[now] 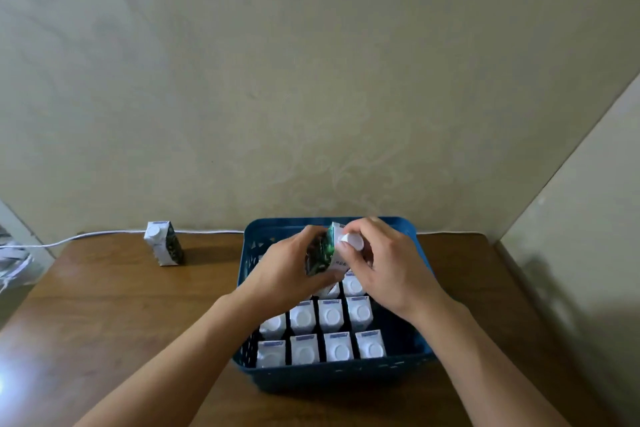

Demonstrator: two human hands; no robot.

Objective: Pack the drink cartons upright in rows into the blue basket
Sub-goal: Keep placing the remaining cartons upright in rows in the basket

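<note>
The blue basket (332,378) stands on the wooden table and holds several upright white-topped drink cartons (331,315) in rows along its near half. Above the basket's far half, a green-and-white carton (325,253) is held tilted between both hands. My left hand (284,270) wraps its left side and bottom. My right hand (384,260) pinches its white round cap from the right. One more carton (164,243) stands upright on the table, far to the left of the basket, near the wall.
A white cable (97,236) runs along the table's back edge by the wall. Crumpled white material (14,263) lies off the table's left corner. A wall closes in on the right side.
</note>
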